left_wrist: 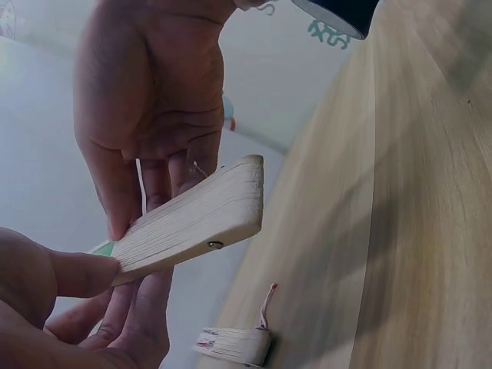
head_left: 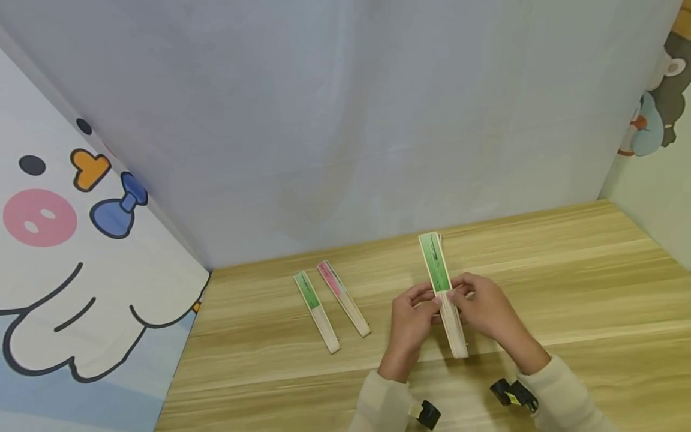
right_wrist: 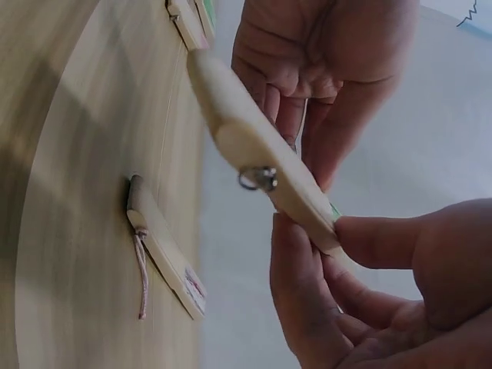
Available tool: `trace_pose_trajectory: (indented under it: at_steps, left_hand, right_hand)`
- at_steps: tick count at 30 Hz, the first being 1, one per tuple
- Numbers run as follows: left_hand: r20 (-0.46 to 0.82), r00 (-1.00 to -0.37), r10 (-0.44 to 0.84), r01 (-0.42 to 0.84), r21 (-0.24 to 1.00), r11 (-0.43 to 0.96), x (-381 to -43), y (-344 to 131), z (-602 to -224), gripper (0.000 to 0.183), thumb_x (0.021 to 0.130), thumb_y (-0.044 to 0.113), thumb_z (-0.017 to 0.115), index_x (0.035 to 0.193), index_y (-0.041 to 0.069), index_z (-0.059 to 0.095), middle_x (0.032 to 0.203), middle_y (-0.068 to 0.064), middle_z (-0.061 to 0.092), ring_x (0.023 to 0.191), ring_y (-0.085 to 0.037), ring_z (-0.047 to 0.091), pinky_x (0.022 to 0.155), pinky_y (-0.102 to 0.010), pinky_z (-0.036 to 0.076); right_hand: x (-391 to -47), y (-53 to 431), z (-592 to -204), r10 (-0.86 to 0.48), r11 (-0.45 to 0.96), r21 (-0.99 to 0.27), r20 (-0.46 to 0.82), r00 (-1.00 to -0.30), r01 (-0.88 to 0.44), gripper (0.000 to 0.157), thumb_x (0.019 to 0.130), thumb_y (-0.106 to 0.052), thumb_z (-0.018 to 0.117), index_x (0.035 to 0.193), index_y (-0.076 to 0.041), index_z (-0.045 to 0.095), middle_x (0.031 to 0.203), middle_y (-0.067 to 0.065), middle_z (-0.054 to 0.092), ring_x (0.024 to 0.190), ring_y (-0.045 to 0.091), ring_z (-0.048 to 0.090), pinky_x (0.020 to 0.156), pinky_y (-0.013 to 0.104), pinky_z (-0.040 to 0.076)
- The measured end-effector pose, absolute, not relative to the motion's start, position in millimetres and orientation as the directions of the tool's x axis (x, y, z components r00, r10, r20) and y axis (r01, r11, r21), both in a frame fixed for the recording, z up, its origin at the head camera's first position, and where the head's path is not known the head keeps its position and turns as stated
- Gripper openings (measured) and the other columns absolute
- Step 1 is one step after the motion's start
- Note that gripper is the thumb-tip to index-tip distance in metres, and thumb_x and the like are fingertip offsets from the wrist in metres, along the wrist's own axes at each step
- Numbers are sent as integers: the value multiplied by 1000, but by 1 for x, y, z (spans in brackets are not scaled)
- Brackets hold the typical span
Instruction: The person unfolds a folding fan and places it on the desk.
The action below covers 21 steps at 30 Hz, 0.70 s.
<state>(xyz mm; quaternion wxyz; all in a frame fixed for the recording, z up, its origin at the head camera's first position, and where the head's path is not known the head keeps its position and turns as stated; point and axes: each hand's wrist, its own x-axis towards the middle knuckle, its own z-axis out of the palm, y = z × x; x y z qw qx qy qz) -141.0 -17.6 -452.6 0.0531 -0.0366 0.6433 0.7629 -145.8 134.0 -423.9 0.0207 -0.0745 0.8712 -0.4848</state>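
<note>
A closed folding fan (head_left: 438, 267) with pale wooden ribs and a green upper part is held tilted above the table, its green end pointing away. My left hand (head_left: 411, 317) pinches it from the left, thumb on top and fingers beneath. From the right, my right hand (head_left: 486, 305) grips the same fan near its middle. A metal rivet with a small ring shows at its base in the right wrist view. Under it lies another closed fan (right_wrist: 161, 242) with a pinkish cord (right_wrist: 141, 277); the held fan hides most of it in the head view.
To the left on the wooden table (head_left: 248, 360) lie a closed green fan (head_left: 317, 312) and a closed pink fan (head_left: 344, 297), side by side. A grey-white cloth backdrop (head_left: 351, 132) stands behind the table. A cartoon-printed panel (head_left: 108, 270) borders the left side.
</note>
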Motion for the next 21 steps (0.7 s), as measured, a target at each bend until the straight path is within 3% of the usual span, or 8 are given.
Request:
trace_pose_trajectory:
  at_steps: [8, 21]
  left_hand:
    - [-131, -991, 18, -132, 982, -136, -143, -20, -450, 31, 95, -7, 64, 125, -9, 70, 103, -11, 71, 77, -10, 68, 69, -24, 61]
    - [-159, -987, -32, -151, 973, -172, -143, -22, -449, 29, 96, -7, 64, 124, -9, 70, 104, -12, 69, 77, -10, 69, 65, -23, 61]
  right_hand:
    - [-146, 135, -424, -124, 362, -932, -47, -991, -1, 25, 102, -3, 62, 119, 16, 63, 101, 20, 69, 79, 20, 71, 62, 34, 65]
    - [-149, 138, -428, -113, 206, -970, -155, -981, 129, 29, 105, -4, 61, 125, 17, 58, 101, 12, 64, 77, 14, 67, 64, 30, 64]
